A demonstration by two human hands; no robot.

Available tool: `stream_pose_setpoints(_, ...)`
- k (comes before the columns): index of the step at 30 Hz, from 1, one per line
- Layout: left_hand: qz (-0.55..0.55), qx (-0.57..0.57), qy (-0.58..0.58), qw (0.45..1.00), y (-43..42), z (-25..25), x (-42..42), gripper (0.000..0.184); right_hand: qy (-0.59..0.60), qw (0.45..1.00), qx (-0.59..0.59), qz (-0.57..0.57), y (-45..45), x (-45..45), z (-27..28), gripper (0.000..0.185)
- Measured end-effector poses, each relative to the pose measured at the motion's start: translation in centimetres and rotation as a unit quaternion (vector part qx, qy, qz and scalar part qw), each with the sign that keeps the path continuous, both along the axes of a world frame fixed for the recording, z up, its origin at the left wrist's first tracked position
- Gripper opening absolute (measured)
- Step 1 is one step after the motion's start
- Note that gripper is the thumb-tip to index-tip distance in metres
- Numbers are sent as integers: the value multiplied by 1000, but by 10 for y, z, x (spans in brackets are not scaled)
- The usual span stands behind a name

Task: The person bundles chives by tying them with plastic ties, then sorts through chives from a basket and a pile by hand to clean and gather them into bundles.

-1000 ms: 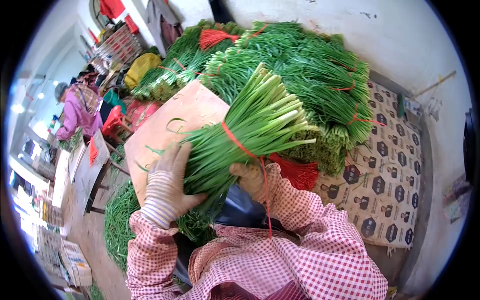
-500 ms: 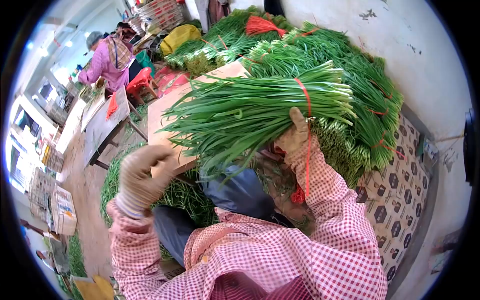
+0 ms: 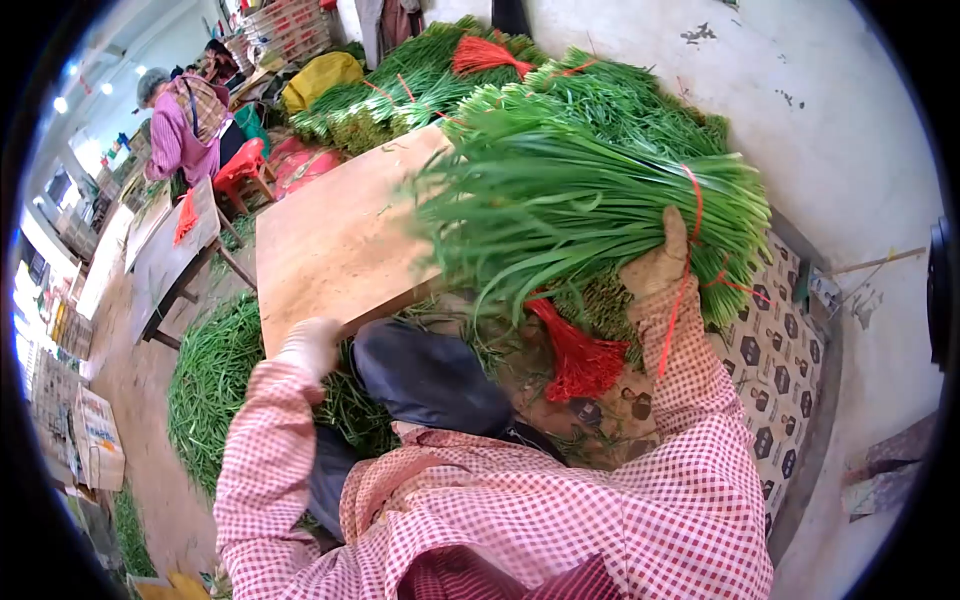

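A tied bunch of long green garlic chives (image 3: pixel 590 195), with a red band round its stem end, is held up by my gloved right hand (image 3: pixel 655 262). The thumb presses on the near side of the leaves; the other fingers are hidden beneath. One loose end of the band hangs past my wrist. My gloved left hand (image 3: pixel 312 345) is at the near left corner of the wooden board (image 3: pixel 345 225). It is smeared by motion and its fingers do not show clearly.
More tied chive bunches (image 3: pixel 610 115) are piled against the wall. Red ties (image 3: pixel 575 355) hang by my right knee, and others (image 3: pixel 485 55) lie on the pile. Loose greens (image 3: pixel 215 385) lie left of the board. A person in purple (image 3: pixel 185 140) works at the far left.
My right hand has carried the chive bunch rightward, off the board and over the pile. My left hand has moved slightly down to the board's near corner. The view has shifted.
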State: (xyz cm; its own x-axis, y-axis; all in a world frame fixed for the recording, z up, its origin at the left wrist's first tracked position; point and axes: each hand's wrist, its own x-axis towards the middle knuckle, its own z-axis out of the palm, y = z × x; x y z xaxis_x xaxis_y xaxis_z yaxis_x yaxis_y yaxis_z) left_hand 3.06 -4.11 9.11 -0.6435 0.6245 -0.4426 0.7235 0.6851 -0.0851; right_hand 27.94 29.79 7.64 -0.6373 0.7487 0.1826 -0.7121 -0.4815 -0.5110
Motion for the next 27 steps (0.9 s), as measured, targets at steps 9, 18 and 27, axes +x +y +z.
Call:
stream_pose_setpoints(9, -143, 565, 102, 806, 18, 40, 45, 14, 8, 998, 28, 60, 2, 22, -19, 55)
stream_pose_setpoints(18, -192, 521, 125, 822, 74, 27, 91, 21, 2, 999, -13, 48, -51, 1, -39, 51)
stream_pose_setpoints(27, -92, 655, -17, 750, -16, 7, 59, 15, 7, 994, -21, 110, -97, -51, -36, 50)
